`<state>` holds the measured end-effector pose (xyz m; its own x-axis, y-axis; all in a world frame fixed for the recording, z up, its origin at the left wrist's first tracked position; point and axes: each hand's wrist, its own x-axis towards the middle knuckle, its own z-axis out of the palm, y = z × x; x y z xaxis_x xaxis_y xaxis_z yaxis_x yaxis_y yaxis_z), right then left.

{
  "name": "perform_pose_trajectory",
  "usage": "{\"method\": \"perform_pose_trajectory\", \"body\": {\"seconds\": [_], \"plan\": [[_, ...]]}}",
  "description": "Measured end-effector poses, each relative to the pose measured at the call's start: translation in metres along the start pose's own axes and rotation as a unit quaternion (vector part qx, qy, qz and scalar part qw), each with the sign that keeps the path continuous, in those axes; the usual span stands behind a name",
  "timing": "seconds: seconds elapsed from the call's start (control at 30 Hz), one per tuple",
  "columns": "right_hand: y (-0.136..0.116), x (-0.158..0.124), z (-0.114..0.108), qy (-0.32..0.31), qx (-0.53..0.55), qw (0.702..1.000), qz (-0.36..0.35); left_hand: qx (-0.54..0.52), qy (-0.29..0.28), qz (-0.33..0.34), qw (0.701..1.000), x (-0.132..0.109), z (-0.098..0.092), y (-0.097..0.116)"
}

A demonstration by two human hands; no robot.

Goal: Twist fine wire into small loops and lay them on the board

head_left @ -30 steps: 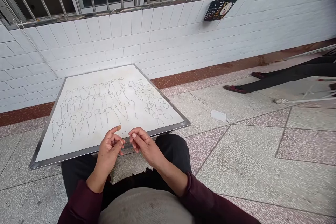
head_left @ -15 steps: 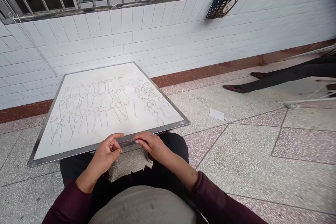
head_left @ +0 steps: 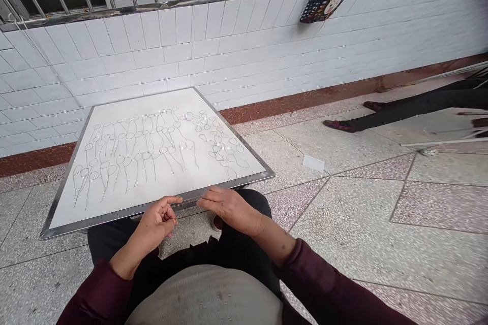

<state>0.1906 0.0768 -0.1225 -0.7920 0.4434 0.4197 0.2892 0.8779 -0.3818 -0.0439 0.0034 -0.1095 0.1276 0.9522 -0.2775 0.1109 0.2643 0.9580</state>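
Note:
A white board (head_left: 114, 202) with a metal frame lies level over my knees. Thin dark wire pieces (head_left: 146, 156) are laid across it in rows, most of them a loop with a long tail. Rounder wire loops (head_left: 229, 151) overlap in a cluster at the board's right. Just off the near edge, my left hand (head_left: 155, 221) is closed, thumb against curled fingers, forefinger pointing right. My right hand (head_left: 232, 209) pinches close beside it. A faint thin wire (head_left: 190, 200) appears to run between the fingertips; its ends are hidden in the fingers.
Behind the board stands a white tiled wall (head_left: 152, 68) below barred windows. A dark basket (head_left: 324, 4) hangs from the sill. Another person's legs (head_left: 412, 106) stretch in from the right. A white paper (head_left: 313, 163) lies on the speckled floor (head_left: 354, 223).
My right hand has turned over more, back of the hand upward, and shifted slightly right. My left hand has stayed nearly in place. The wires on the board look unchanged.

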Motion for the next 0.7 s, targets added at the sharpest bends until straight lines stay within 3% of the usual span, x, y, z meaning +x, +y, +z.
{"method": "perform_pose_trajectory", "body": {"seconds": [0.17, 0.27, 0.43, 0.7], "plan": [[-0.002, 0.008, 0.011, 0.094, 0.028, 0.995, 0.036, -0.058, 0.009, 0.027, 0.998, 0.001, 0.003, 0.0], [-0.006, 0.013, 0.022, 0.116, 0.053, 0.991, 0.034, -0.075, 0.011, 0.028, 0.997, 0.001, 0.004, 0.001], [-0.012, 0.02, 0.025, 0.092, 0.058, 0.994, 0.025, -0.064, -0.001, 0.033, 0.997, 0.0, 0.005, 0.002], [-0.016, 0.026, 0.005, -0.005, 0.012, 0.999, -0.04, 0.005, -0.026, 0.022, 0.999, 0.001, 0.006, -0.001]]}}
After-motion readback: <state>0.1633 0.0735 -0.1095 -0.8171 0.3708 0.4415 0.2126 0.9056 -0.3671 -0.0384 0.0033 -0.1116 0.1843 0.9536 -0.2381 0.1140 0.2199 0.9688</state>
